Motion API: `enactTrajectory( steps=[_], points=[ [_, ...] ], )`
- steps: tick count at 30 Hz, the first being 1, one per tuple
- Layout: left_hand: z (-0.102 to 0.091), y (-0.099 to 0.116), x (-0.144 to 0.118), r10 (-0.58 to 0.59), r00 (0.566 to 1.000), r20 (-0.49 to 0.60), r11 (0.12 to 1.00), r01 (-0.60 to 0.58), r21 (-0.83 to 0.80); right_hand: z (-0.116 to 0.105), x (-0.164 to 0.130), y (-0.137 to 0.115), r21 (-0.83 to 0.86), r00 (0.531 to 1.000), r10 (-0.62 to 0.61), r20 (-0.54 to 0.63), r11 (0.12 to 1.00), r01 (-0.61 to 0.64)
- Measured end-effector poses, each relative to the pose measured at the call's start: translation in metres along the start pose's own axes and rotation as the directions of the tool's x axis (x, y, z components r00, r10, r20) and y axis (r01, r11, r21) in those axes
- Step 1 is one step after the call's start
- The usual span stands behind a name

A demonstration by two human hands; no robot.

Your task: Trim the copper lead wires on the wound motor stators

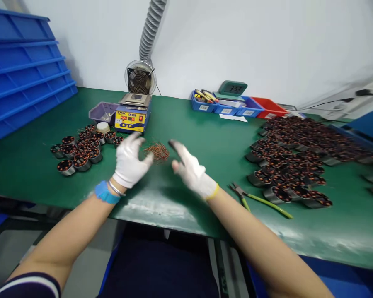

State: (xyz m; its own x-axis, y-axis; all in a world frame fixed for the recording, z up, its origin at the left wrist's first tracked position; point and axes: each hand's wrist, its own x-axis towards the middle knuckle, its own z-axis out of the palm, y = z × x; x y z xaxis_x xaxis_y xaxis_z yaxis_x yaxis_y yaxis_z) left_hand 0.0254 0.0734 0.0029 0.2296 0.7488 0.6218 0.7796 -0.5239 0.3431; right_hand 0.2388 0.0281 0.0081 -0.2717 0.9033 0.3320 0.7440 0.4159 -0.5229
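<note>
A small heap of copper wire clippings [157, 152] lies on the green bench between my two gloved hands. Just left of it, my left hand [131, 160] hovers with the fingers apart and nothing in them. On the other side, my right hand [191, 167] reaches toward the heap, thumb and fingers spread and slightly blurred; it is empty as well. Wire cutters [251, 198] with green handles rest on the bench beside my right wrist. A cluster of wound motor stators [82, 159] stands left of my left hand.
Many more stators [282, 169] crowd the right side. Behind my left hand are a blue-and-yellow solder pot [130, 118], a purple bin [102, 111] and a fan with a hose [139, 80]. Small blue bins [226, 109], a red bin [269, 108] and a clock [233, 88] line the wall. Blue crates [25, 70] stack left.
</note>
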Motion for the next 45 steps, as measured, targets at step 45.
enactTrajectory(
  steps=[45],
  points=[
    [-0.085,0.006,-0.136,-0.198,0.903,0.382,0.965,0.112,0.236,0.022,-0.065,-0.067,0.063,0.923,0.284,0.26,0.949,-0.31]
  ],
)
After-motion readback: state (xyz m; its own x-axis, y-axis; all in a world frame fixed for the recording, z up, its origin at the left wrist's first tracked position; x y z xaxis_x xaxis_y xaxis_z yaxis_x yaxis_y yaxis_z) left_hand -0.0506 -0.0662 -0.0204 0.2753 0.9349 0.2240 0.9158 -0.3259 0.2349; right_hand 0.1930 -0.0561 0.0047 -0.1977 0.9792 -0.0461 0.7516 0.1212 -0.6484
